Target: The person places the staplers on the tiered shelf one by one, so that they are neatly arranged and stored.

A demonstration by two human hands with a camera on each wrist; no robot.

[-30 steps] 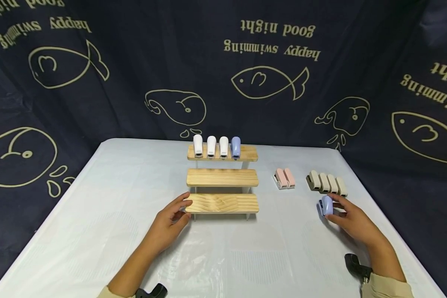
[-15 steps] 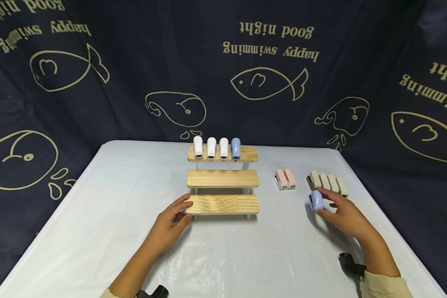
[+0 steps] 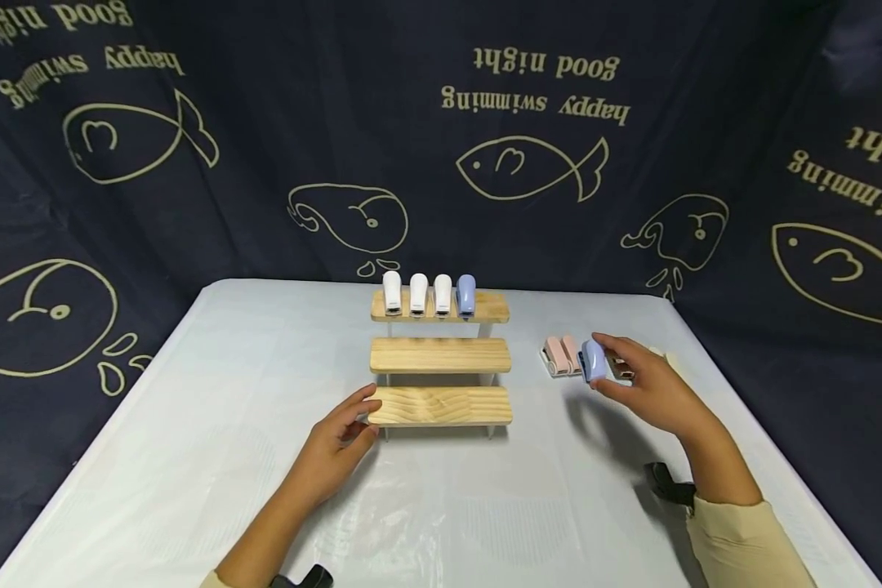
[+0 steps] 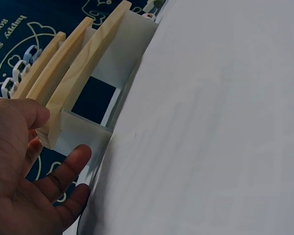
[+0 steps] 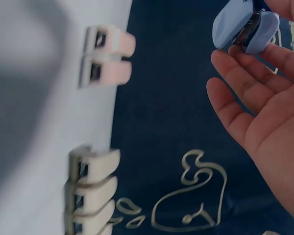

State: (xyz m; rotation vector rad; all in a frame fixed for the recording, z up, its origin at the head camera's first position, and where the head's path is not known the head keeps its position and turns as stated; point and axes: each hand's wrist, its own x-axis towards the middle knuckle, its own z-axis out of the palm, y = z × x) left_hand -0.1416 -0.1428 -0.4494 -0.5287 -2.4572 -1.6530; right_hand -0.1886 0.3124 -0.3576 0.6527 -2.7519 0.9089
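White table (image 3: 191, 457), three shelves (image 3: 439, 355), two hands (image 3: 650, 390).

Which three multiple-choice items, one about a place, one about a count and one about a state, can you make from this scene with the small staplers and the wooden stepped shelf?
1. Where is the light blue stapler that the right hand holds?
A. in the air, beside the two pink staplers
B. on the lowest wooden step
C. on the white tablecloth by the left hand

2. How many small staplers stand on the top step of the wooden stepped shelf?
A. two
B. four
C. six

3. What is the left hand doing?
A. holding a pink stapler
B. lying flat, far from the shelf
C. touching the left end of the lowest step

Answers:
1 A: the right hand has the light blue stapler in its grip, off the cloth, next to the pink staplers.
2 B: three white and one blue stand on the top step.
3 C: the left hand has fingers at the end of the lowest step.
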